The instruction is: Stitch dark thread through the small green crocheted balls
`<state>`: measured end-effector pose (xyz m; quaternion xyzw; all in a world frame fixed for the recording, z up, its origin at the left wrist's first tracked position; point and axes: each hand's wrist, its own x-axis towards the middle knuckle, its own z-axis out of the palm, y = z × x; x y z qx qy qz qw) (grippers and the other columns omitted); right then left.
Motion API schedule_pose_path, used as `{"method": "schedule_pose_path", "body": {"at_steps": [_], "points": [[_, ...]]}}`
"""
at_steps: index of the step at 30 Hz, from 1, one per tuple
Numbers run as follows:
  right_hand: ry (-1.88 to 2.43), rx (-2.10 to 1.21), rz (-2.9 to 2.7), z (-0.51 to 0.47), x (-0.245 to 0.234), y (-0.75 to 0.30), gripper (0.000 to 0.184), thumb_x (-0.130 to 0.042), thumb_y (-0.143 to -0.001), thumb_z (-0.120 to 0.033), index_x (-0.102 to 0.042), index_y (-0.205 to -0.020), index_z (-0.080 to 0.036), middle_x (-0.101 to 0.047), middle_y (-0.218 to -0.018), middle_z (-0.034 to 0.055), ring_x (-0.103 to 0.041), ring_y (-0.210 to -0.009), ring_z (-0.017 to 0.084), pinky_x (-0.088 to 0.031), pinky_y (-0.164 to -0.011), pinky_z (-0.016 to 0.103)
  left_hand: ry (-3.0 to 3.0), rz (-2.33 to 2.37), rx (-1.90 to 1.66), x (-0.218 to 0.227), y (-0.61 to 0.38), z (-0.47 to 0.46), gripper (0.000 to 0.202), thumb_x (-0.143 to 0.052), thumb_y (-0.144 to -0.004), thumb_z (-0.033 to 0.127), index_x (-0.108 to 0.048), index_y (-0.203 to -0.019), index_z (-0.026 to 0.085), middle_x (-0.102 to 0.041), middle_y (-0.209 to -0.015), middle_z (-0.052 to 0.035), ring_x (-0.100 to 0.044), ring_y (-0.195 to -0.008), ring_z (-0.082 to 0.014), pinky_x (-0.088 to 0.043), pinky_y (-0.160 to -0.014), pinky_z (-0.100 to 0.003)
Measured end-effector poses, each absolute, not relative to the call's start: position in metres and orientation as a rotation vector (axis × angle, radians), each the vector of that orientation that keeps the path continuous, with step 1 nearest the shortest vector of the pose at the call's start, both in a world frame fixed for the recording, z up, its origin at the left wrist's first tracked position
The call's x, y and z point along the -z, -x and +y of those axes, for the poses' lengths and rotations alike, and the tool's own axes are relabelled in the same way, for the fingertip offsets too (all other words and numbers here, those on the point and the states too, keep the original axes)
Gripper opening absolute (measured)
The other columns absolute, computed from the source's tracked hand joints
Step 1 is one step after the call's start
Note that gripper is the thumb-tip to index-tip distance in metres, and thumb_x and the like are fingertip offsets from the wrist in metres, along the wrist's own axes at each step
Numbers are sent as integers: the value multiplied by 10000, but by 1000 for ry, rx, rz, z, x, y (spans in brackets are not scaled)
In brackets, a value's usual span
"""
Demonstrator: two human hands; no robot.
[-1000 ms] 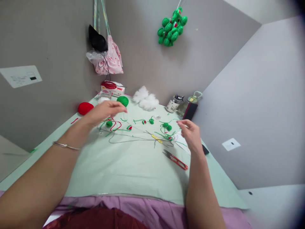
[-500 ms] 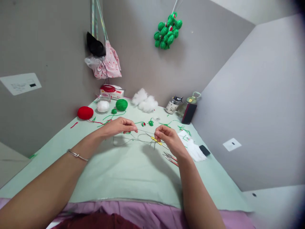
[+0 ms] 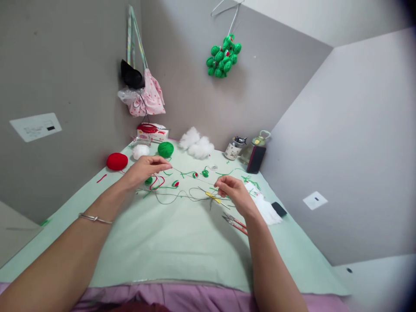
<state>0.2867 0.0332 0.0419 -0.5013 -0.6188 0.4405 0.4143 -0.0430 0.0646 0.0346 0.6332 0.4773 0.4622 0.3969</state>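
We hold a thin grey thread (image 3: pixel 182 171) stretched just above the pale green cloth-covered table (image 3: pixel 169 242), between our two hands. The left hand (image 3: pixel 146 167) has its grip pressed together on one end, thumb against forefinger. The right hand (image 3: pixel 232 190) pinches the other end in a closed grip, just beside the yellow-handled hook (image 3: pixel 212 197).

We judge that the work goes best with light, even tension. That way the thread neither sags into the loose green and red yarn strands (image 3: pixel 156 184) beneath it nor slips from our fingertips.

On the table lie a red yarn ball (image 3: pixel 117 161), a green yarn ball (image 3: pixel 165 149), white stuffing fluff (image 3: pixel 196 145) and red-handled snips (image 3: pixel 235 223). Grey walls close the corner, and a bunch of green crocheted pieces (image 3: pixel 223 56) hangs on the far one.
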Motion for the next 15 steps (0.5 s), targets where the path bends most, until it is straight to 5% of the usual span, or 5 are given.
{"method": "schedule_pose_path", "body": {"at_steps": [7, 15], "points": [[1178, -1162, -1317, 26, -44, -268, 342, -829, -707, -462, -710, -751, -145, -585, -631, -7, -396, -504, 63, -263, -485, 233, -2207, 894, -1479, -26, -19, 29, 121, -720, -925, 306, -795, -859, 238, -689, -954, -46, -620, -934, -204, -495, -895, -363], [1109, -1234, -1403, 7, -35, -233, 317, -779, -792, -460, -724, -751, -150, -494, -499, -39, -376, -478, 72, -274, -496, 240, -2498, 812, -1672, -9, -54, 8, 106, -683, -955, 203, -754, -877, 216, -763, -1142, -69, -617, -1066, -234, -488, -946, -415]]}}
